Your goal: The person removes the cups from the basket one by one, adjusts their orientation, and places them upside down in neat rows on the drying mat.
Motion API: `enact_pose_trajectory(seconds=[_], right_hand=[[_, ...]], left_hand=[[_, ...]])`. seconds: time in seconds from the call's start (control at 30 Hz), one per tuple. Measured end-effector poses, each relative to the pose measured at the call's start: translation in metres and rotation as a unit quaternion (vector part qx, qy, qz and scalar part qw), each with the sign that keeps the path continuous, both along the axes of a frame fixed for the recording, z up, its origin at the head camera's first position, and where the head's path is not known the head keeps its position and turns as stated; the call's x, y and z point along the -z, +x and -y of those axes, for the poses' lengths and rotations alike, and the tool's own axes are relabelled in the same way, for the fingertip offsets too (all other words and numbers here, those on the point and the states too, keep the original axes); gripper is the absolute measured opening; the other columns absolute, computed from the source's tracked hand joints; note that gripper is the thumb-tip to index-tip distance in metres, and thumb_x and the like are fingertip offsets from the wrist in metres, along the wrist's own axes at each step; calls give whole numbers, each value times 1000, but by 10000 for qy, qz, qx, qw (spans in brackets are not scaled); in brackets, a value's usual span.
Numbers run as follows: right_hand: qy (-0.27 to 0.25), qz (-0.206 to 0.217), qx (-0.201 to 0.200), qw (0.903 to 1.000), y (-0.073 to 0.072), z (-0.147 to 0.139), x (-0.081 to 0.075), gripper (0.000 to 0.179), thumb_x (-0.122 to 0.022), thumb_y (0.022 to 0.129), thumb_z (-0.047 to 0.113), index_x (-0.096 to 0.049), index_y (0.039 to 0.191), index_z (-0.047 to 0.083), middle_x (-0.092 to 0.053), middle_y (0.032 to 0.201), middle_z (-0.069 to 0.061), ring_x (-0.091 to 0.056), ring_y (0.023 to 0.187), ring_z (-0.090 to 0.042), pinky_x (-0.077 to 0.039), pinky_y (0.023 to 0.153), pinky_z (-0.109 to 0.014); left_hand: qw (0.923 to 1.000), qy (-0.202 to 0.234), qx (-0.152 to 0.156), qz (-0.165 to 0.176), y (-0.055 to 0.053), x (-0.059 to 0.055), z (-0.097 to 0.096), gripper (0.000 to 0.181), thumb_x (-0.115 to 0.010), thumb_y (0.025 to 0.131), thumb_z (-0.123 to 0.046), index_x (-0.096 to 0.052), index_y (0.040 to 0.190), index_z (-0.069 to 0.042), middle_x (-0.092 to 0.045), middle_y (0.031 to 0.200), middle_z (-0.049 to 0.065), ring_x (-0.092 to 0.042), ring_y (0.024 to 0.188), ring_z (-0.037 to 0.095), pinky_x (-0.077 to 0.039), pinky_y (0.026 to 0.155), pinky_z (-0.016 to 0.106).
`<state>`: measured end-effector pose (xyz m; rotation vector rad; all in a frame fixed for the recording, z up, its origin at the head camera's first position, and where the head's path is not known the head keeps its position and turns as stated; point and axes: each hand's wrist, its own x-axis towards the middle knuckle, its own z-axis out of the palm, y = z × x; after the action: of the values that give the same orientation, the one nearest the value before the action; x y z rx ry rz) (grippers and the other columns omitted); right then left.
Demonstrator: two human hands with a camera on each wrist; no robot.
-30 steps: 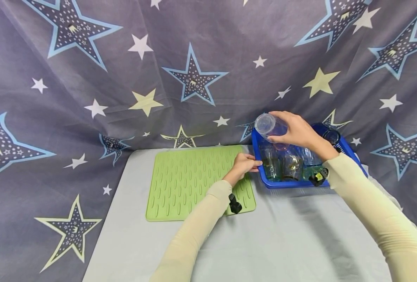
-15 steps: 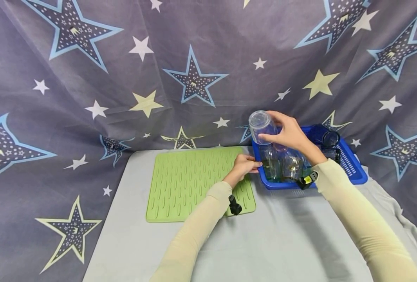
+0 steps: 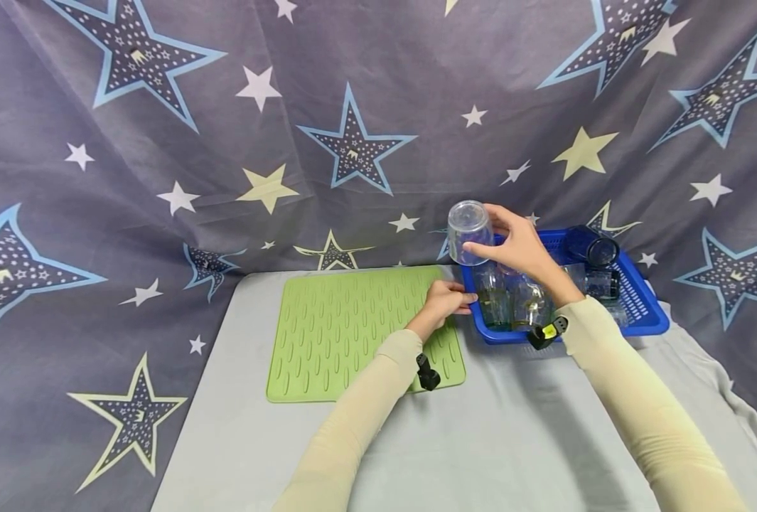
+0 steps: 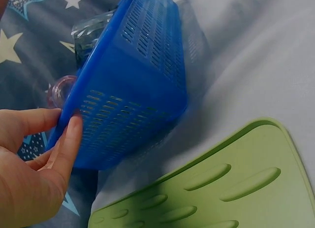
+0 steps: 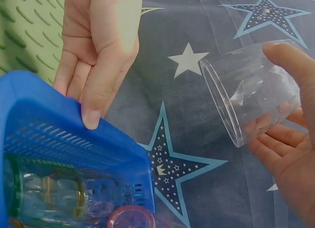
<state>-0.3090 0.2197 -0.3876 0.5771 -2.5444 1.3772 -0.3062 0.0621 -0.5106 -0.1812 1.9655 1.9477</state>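
Observation:
A clear glass (image 3: 470, 233) is gripped by my right hand (image 3: 520, 249), raised above the left end of the blue basket (image 3: 573, 333). In the head view its base faces up toward the camera; the right wrist view shows the glass (image 5: 253, 92) between thumb and fingers, its wide rim away from the palm. My left hand (image 3: 443, 302) pinches the basket's left rim, thumb on one side and fingers on the other in the left wrist view. Inside the basket are several glasses, among them a greenish glass (image 3: 495, 306), a dark glass (image 3: 592, 247) and a pinkish one (image 5: 132, 219).
A green ridged drying mat (image 3: 336, 334) lies flat on the white-covered table (image 3: 455, 455), just left of the basket. Behind the table hangs a grey curtain (image 3: 365, 64) with stars, close to the basket's back edge.
My right hand has carried the clear glass left, and the glass has turned from tilted to more upright, base up. My left hand has stayed on the basket rim.

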Motion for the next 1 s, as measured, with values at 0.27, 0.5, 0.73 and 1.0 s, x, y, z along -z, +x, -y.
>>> enact_pose_trajectory(seconds=[0.27, 0.5, 0.73, 1.0], right_hand=[[-1, 66, 74, 10000, 1, 6, 4, 75, -85, 82, 21, -51, 148, 6, -60, 140, -21, -61, 124, -41, -49, 104, -57], [-19, 92, 53, 9999, 2, 11, 4, 74, -84, 83, 17, -50, 148, 5, -59, 140, -21, -60, 126, -41, -49, 106, -55], [-138, 53, 11, 9999, 3, 17, 4, 73, -84, 81, 13, -52, 146, 3, -62, 138, -21, -62, 124, -40, -49, 105, -55], [-209, 194, -93, 9996, 21, 31, -15, 67, -79, 83, 5, -51, 143, -6, -59, 138, -29, -59, 125, -46, -47, 107, -57]], left_hand=[[10000, 37, -47, -67, 1, 1, 1, 39, -76, 87, 0, -64, 122, 12, -74, 103, 23, -76, 87, 33, -63, 71, 30], [9995, -14, -80, -318, 5, 3, 2, 38, -76, 88, -3, -65, 120, 12, -74, 103, 22, -77, 81, 30, -63, 70, 31], [9978, -36, -2, -662, 9, 7, 13, 32, -70, 94, -12, -68, 118, 8, -75, 103, 23, -75, 86, 34, -62, 82, 42], [9899, -210, -967, -1014, 1, -11, 48, 32, -56, 97, -9, -67, 124, 4, -73, 107, 22, -72, 83, 21, -63, 81, 39]])
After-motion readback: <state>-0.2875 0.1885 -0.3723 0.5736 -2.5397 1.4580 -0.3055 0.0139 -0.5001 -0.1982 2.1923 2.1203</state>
